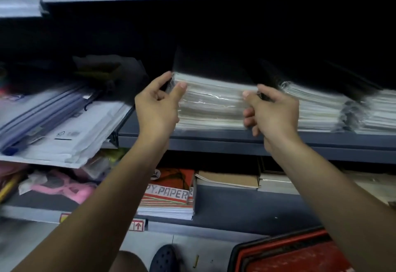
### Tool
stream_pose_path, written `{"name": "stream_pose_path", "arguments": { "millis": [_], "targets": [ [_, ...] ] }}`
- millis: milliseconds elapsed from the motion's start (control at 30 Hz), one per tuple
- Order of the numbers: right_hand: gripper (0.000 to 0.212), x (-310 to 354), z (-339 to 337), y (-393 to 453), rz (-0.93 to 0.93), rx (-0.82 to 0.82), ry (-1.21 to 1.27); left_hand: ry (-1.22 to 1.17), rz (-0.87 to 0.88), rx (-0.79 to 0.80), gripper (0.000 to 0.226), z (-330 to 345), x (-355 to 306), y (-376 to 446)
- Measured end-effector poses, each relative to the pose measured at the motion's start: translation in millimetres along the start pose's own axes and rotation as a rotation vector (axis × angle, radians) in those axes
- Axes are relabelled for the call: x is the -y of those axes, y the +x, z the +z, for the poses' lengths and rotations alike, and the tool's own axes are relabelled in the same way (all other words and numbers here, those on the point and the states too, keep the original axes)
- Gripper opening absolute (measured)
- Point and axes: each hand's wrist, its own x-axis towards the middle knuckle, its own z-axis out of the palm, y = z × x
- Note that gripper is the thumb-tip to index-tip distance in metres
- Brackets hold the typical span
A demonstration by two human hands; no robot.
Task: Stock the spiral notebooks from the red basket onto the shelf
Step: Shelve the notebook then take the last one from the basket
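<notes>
Red basket [300,250] btm rt; both hands [157,105] [272,111] pinching wrapped notebook stack [212,104] on shelf [235,141].

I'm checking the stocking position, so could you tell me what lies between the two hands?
In the head view, a plastic-wrapped stack of notebooks on the shelf spans between the left hand and right hand.

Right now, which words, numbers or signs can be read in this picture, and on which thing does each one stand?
"PY.PAPER": red and white paper pack on the lower shelf; first letters hidden.
Red upward arrow: small white tag on the lower grey shelf edge.
Dark print on the white plastic envelopes: too blurred.
Wrapped notebook stack: no readable text.
</notes>
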Motion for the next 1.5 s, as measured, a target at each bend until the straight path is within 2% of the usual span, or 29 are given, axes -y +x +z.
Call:
{"name": "stream_pose_path", "arguments": {
  "millis": [133,200,267,333,367,467,600,700,800,867,933,1067,1133,1200,1367,1500],
  "targets": [
    [0.049,2,-6,-8,-0.032,0.008,-0.003,-0.038,0.026,-0.004,0.058,-1,-9,-13],
    [0.047,5,-21,-21,-0.076,0.031,-0.036,-0.022,0.058,0.016,0.057,-2,-17,-30],
    [0.038,2,-47,-40,-0.102,0.061,-0.122,-0.007,0.059,0.051,0.038,-1,-22,-56],
    [0.028,-6,-82,-58,-0.1,0.095,-0.218,-0.041,-0.018,0.104,0.014,8,-21,-91],
    [0.023,-14,-102,-68,-0.084,0.111,-0.279,-0.067,-0.101,0.156,0.007,14,-16,-110],
    [0.009,-46,-167,-94,0.002,0.169,-0.488,-0.196,-0.43,0.326,0.009,35,7,-179],
    [0.011,-104,-244,-128,0.161,0.338,-0.845,-0.179,-0.927,0.479,0.01,62,56,-265],
    [0.014,-156,-284,-155,0.458,0.553,-1.064,0.05,-1.174,0.574,0.02,73,102,-322],
    [0.026,-198,-307,-171,0.819,0.72,-1.151,0.258,-1.316,0.784,0.022,65,132,-379],
    [0.037,-218,-315,-175,0.819,0.799,-1.272,0.431,-1.343,0.961,0.018,55,148,-410],
    [0.04,-230,-318,-180,0.787,0.868,-1.368,0.609,-1.302,1.072,0.042,50,165,-426],
    [0.046,-236,-320,-192,0.843,0.915,-1.392,0.631,-1.42,1.218,0.054,55,177,-435],
    [0.049,-233,-319,-196,0.84,0.936,-1.421,0.675,-1.455,1.241,0.061,60,179,-435],
    [0.047,-231,-318,-198,0.833,0.905,-1.445,0.693,-1.464,1.184,0.065,66,178,-435],
    [0.04,-234,-312,-198,0.919,0.761,-1.272,0.682,-1.469,1.079,0.038,71,166,-427],
    [0.063,-231,-317,-205,0.846,0.761,-1.569,0.7,-1.459,1.111,0.042,71,165,-430]
  ]
}}
